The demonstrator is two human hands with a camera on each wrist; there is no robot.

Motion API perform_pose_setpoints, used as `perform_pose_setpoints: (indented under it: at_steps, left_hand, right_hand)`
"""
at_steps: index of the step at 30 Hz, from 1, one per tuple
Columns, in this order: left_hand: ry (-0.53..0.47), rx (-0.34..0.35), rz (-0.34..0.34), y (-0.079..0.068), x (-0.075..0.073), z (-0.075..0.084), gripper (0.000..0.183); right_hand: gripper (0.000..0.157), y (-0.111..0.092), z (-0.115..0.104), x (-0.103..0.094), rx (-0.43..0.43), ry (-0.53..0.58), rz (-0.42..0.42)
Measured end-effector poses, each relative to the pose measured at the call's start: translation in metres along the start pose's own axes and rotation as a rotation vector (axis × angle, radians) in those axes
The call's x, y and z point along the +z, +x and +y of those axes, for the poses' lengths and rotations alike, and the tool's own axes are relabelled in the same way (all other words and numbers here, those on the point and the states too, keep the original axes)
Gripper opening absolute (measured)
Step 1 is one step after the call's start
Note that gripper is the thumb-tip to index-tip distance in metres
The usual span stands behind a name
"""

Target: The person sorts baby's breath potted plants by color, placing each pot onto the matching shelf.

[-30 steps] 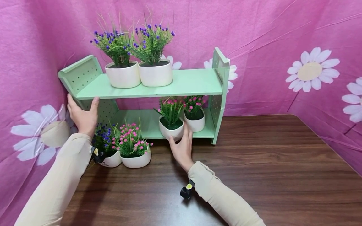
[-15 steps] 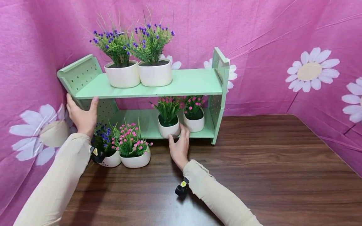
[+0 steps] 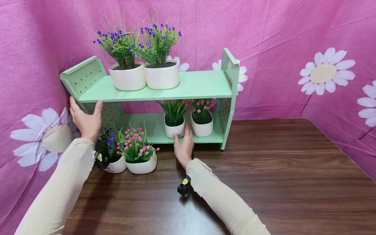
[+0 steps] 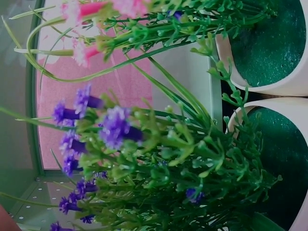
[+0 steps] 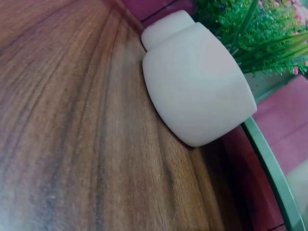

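Note:
On the lower board of a light-green two-tier shelf [image 3: 202, 85] stands a white flower pot [image 3: 173, 131] with pink flowers. My right hand [image 3: 184, 148] holds it, thumb at the front and fingers along its right side. Close to its right is a second pink-flowered pot [image 3: 202, 129]. My left hand [image 3: 88, 122] rests against the shelf's left side panel, thumb and fingers spread wide. Below that hand, a purple-flowered pot [image 3: 117, 166] and a pink-flowered pot [image 3: 141, 167] stand side by side on the table. Neither hand shows clearly in the wrist views.
Two purple-flowered pots [image 3: 127, 78] touch each other on the upper board. The shelf's perforated right panel [image 3: 229, 107] rises beside the lower pots. A brown wooden table [image 3: 279, 169] extends to the right. Pink cloth with daisies [image 3: 270, 29] hangs behind and at both sides.
My right hand has moved the pink-flowered pot slightly left and back onto the lower board, and it now sits more upright. The left hand has stayed at the side panel.

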State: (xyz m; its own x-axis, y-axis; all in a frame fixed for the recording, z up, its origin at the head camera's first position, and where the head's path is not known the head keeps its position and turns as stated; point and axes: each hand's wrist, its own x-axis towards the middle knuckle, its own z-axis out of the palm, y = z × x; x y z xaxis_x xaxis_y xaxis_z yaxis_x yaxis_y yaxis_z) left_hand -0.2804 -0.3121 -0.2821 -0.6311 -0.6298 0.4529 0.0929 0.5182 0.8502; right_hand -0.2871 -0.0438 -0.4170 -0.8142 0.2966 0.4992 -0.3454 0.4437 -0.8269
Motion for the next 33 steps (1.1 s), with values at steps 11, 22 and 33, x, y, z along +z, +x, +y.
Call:
perform_pose_setpoints:
  at_steps: [11,22,33]
  left_hand:
    - [-0.010,0.005,0.005,0.001,0.001,0.000,0.095]
    - [-0.009,-0.005,-0.011,0.001,-0.001,-0.001,0.095]
    - [-0.001,0.000,-0.007,0.001,-0.001,-0.002,0.095]
  right_hand:
    - [0.056,0.004,0.000,-0.001,-0.018,-0.018,0.018]
    - [0.056,0.001,0.001,-0.006,-0.014,-0.029,-0.008]
    - [0.052,-0.009,0.005,-0.021,0.001,0.124,-0.098]
